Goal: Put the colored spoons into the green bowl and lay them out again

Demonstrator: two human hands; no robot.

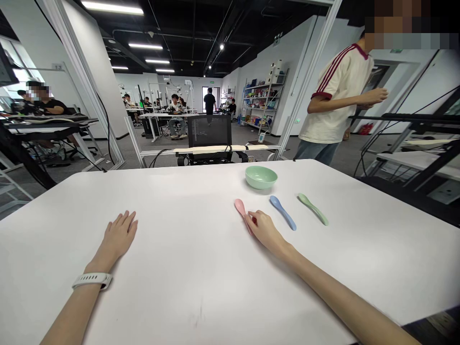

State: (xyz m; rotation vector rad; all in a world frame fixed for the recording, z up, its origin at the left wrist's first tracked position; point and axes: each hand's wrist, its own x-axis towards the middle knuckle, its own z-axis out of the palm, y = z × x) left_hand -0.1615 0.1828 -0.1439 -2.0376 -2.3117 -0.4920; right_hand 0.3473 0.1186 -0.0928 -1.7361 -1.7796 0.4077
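Note:
My right hand (265, 231) is closed around the handle of a pink spoon (240, 207), thumb and fingertips pinching it. The spoon's bowl points away from me, and part of its handle is hidden by my fingers. Just right of that hand lies a blue spoon (283, 212), and further right a green spoon (312, 209). Behind the spoons stands a light green bowl (261, 178), upright; I see nothing inside it. My left hand (120, 234) rests flat on the left of the table, fingers stretched out, holding nothing.
The white table (172, 278) spans the foreground, with a metal frame around its far side. An office chair (210, 131) stands beyond the far edge. A person in a cream shirt (339, 96) stands at the back right. Shelves (264, 98) and several people at desks are further off.

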